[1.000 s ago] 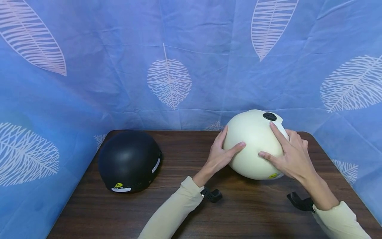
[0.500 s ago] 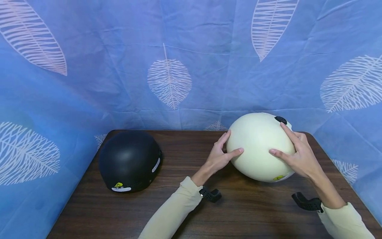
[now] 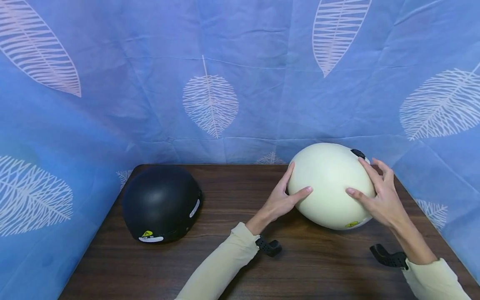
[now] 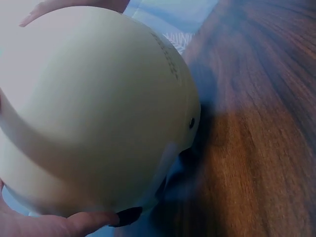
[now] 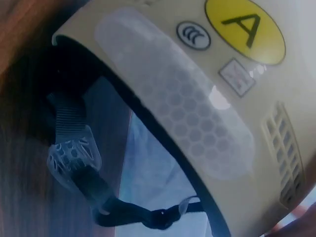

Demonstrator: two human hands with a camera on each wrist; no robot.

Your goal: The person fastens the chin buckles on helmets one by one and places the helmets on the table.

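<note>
A cream helmet (image 3: 330, 187) is at the right of the dark wooden table, with both hands on its shell. On its left side, my left hand (image 3: 275, 204) holds it with thumb and fingers spread. My right hand (image 3: 384, 200) grips the right side, its index finger close to a black oval piece (image 3: 358, 153) and some other fingers raised behind. A yellow "A" sticker (image 5: 245, 30) and a honeycomb reflective strip (image 5: 177, 98) show in the right wrist view. Below the rim there hangs a black chin strap (image 5: 123, 212) with a clear buckle (image 5: 74, 155).
A black helmet (image 3: 161, 202) rests at the table's left, dome up. The wooden table (image 3: 225, 187) backs onto a blue cloth (image 3: 150, 83) with white leaf prints. Black bands (image 3: 388, 256) are worn on both wrists.
The cream helmet has turned and shifted slightly right, carrying its black oval piece toward the right edge. My right hand has moved right and down with it; my left hand stays on the left side.
</note>
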